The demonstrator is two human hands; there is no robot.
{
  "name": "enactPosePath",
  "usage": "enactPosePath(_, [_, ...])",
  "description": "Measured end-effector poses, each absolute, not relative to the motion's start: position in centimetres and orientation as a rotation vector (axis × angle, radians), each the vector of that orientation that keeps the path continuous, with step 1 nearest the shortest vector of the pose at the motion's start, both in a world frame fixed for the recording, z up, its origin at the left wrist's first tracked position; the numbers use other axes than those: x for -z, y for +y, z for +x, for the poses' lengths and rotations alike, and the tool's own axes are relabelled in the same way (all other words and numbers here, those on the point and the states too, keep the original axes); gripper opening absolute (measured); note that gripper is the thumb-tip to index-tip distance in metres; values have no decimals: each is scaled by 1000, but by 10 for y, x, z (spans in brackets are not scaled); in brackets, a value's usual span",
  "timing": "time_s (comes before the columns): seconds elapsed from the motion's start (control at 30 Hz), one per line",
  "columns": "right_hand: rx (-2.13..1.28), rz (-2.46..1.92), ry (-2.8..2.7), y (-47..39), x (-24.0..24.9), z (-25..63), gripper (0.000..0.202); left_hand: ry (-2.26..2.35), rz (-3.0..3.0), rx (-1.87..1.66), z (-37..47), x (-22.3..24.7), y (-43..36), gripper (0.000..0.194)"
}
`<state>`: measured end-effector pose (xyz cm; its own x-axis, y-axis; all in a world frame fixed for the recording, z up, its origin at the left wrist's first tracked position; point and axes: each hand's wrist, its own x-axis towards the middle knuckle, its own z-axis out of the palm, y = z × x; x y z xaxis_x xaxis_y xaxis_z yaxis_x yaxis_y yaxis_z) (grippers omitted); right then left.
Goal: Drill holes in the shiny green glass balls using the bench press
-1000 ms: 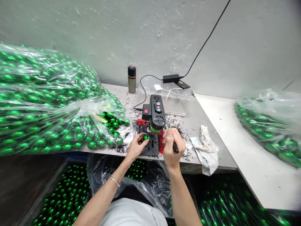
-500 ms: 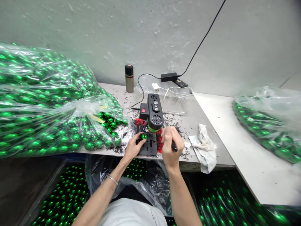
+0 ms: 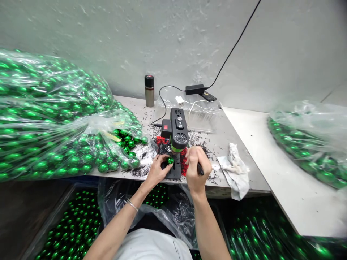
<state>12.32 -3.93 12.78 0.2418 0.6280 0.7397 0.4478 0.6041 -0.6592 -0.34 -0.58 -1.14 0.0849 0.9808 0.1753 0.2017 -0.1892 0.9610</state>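
Between the thumb and fingers of my left hand (image 3: 158, 169) is a shiny green ball (image 3: 170, 160), below the head of a small black bench machine (image 3: 179, 124) that resembles a drill press. The ball is above the slotted black base plate (image 3: 175, 172). My right hand (image 3: 196, 166) is wrapped in a fist around a lever handle at the machine's right side; its black end (image 3: 200, 169) pokes out beneath the fingers. The machine's lower tip is partly hidden. Red material (image 3: 184, 168) scattered with black shavings lies around the base.
A large clear bag of green balls (image 3: 54, 119) fills the left, with loose balls (image 3: 131, 144) at its mouth. Behind stand a bottle (image 3: 149, 92), a power adapter (image 3: 195, 89) and cables. A crumpled cloth (image 3: 234, 173) lies right. Another bag (image 3: 311, 144) sits farther right.
My left hand has shifted slightly right with the green ball, bringing it closer to the machine's head. My right hand stays on the lever handle, almost unmoved.
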Motion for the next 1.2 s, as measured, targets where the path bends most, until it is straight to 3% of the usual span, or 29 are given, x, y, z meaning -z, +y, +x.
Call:
enactPosePath(0.63, [-143,-989,-1405,-43,-111,125,34,1327,1794,-1074,-8,9,-3,29])
enactPosePath(1.2, [-101,-1001,-1422,-43,-109,125,33,1154,1111,-1214,-23,3,3,51])
